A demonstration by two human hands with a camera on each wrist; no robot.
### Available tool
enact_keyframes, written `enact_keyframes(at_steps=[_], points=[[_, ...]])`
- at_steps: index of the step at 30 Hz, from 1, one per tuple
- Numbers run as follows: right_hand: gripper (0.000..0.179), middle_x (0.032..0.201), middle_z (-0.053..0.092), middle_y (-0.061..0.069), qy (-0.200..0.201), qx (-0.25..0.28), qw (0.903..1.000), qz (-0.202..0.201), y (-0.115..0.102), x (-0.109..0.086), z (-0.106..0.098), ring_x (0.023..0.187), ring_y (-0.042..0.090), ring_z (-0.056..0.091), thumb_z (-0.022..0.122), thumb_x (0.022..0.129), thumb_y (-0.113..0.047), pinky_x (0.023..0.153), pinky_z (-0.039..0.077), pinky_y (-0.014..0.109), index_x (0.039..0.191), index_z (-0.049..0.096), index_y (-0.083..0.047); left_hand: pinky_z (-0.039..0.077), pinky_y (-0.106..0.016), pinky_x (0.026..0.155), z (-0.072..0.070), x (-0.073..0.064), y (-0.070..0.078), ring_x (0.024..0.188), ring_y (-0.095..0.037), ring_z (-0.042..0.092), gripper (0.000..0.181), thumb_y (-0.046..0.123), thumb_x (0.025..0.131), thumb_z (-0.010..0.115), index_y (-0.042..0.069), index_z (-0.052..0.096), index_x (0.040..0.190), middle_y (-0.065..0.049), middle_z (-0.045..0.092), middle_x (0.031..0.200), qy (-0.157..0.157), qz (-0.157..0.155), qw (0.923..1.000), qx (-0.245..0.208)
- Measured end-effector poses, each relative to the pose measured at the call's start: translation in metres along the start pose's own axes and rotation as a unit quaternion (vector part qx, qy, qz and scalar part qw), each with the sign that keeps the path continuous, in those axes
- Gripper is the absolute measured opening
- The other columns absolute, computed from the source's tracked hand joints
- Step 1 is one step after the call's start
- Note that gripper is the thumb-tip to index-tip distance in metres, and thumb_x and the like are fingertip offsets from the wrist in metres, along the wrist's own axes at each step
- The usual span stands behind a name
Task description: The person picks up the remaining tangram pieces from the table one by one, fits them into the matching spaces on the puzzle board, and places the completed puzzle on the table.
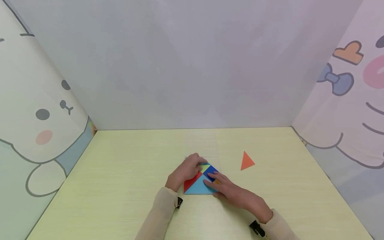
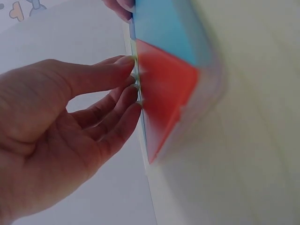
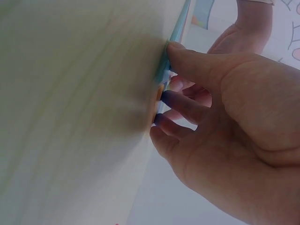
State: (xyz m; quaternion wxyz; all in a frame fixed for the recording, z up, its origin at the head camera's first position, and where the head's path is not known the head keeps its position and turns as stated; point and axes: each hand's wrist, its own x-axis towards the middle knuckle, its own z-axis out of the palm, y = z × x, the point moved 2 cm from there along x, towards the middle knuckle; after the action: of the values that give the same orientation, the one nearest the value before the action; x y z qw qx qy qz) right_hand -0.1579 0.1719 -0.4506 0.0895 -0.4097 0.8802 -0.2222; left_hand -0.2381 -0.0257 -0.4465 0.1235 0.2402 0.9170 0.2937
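Flat tangram pieces lie fitted together on the table. A light blue triangle (image 1: 198, 188) is nearest the person, with a red triangle (image 1: 190, 183) along its left side. Behind them are a dark blue square (image 1: 209, 171), a yellow-green piece (image 1: 204, 168) and a small yellow-orange piece (image 1: 217, 182), partly covered. My left hand (image 1: 187, 169) rests its fingertips on the far left part, over the red triangle (image 2: 164, 84). Across the right part, my right hand (image 1: 235, 194) spreads its fingers, touching the dark blue square and light blue triangle.
A loose orange-red triangle (image 1: 247, 161) lies apart, behind and right of the right hand. The pale wooden table (image 1: 135, 160) meets a plain wall at the back and cartoon-printed panels (image 1: 336, 110) on both sides.
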Motion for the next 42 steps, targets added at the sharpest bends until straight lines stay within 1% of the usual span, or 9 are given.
enact_keyframes(at_steps=[7,11,18,24,27,31,33,35,42], points=[[0.049,0.157,0.037,0.027,0.002,-0.001,1.0,-0.006,0.002,-0.002,0.002,0.143,0.05,0.032,0.059,0.104,-0.008,0.11,0.044,0.056,0.151,0.049,-0.002,0.053,-0.036,0.09,0.001,0.0,0.0,0.095,-0.02,0.056,0.027,0.008,0.1,0.066,0.005,0.072,0.126,-0.008,0.061,0.106,0.0,0.008,0.9999,0.007],[0.048,0.157,0.038,0.028,0.002,0.001,1.0,-0.008,0.003,-0.002,0.003,0.143,0.051,0.033,0.059,0.104,-0.008,0.11,0.043,0.056,0.151,0.049,-0.002,0.054,-0.036,0.092,0.002,-0.001,-0.001,0.098,-0.02,0.056,0.026,0.01,0.101,0.067,0.004,0.072,0.125,-0.009,0.063,0.107,0.006,0.017,0.9996,0.02],[0.049,0.16,0.035,0.025,-0.008,0.012,0.9999,0.005,0.002,0.0,0.004,0.145,0.049,0.03,0.057,0.105,-0.01,0.112,0.042,0.054,0.153,0.048,-0.005,0.054,-0.037,0.098,0.0,-0.008,0.001,0.107,-0.023,0.055,0.032,0.017,0.101,0.068,0.004,0.066,0.129,-0.009,0.062,0.112,0.015,0.02,0.9988,0.041],[0.049,0.158,0.036,0.025,0.003,-0.002,1.0,-0.009,0.002,-0.001,0.003,0.144,0.049,0.032,0.058,0.105,-0.01,0.111,0.044,0.053,0.152,0.049,-0.004,0.053,-0.038,0.098,-0.003,-0.016,0.002,0.11,-0.024,0.054,0.025,0.018,0.1,0.069,0.006,0.068,0.123,-0.009,0.061,0.116,0.023,0.051,0.9966,0.06],[0.049,0.158,0.036,0.026,0.008,-0.001,0.9999,-0.013,0.001,-0.002,0.003,0.143,0.049,0.032,0.058,0.105,-0.009,0.11,0.044,0.053,0.152,0.048,-0.003,0.052,-0.043,0.102,-0.003,-0.019,0.001,0.113,-0.025,0.055,0.022,0.018,0.101,0.069,0.007,0.068,0.12,-0.008,0.06,0.121,0.023,0.065,0.9962,0.052],[0.048,0.159,0.036,0.026,0.007,0.005,0.9999,-0.014,0.001,-0.002,0.002,0.144,0.049,0.031,0.056,0.106,-0.01,0.11,0.044,0.053,0.153,0.047,-0.002,0.048,-0.047,0.108,-0.003,-0.022,-0.002,0.122,-0.026,0.055,0.019,0.016,0.101,0.068,0.008,0.068,0.119,-0.009,0.059,0.129,0.008,0.084,0.9956,0.039],[0.048,0.158,0.036,0.026,0.008,0.004,0.9998,-0.016,0.001,-0.002,0.002,0.143,0.049,0.032,0.055,0.106,-0.011,0.11,0.045,0.053,0.153,0.047,-0.003,0.046,-0.046,0.111,-0.002,-0.023,-0.003,0.128,-0.027,0.053,0.02,0.016,0.102,0.067,0.009,0.069,0.12,-0.009,0.058,0.133,-0.003,0.089,0.9954,0.036],[0.048,0.158,0.036,0.027,0.01,0.001,0.9997,-0.02,0.001,-0.002,0.002,0.143,0.049,0.032,0.056,0.106,-0.01,0.11,0.045,0.052,0.152,0.047,-0.002,0.047,-0.042,0.11,-0.001,-0.024,-0.004,0.132,-0.027,0.051,0.024,0.016,0.102,0.066,0.009,0.069,0.125,-0.009,0.057,0.138,-0.015,0.088,0.9953,0.038],[0.047,0.156,0.039,0.028,0.02,-0.011,0.9993,-0.031,0.002,-0.002,0.002,0.141,0.049,0.035,0.057,0.105,-0.009,0.11,0.045,0.053,0.151,0.05,-0.002,0.042,-0.046,0.114,0.001,-0.027,-0.005,0.145,-0.032,0.042,0.037,0.014,0.104,0.062,0.009,0.063,0.141,-0.014,0.048,0.154,-0.038,0.087,0.9924,0.078]])
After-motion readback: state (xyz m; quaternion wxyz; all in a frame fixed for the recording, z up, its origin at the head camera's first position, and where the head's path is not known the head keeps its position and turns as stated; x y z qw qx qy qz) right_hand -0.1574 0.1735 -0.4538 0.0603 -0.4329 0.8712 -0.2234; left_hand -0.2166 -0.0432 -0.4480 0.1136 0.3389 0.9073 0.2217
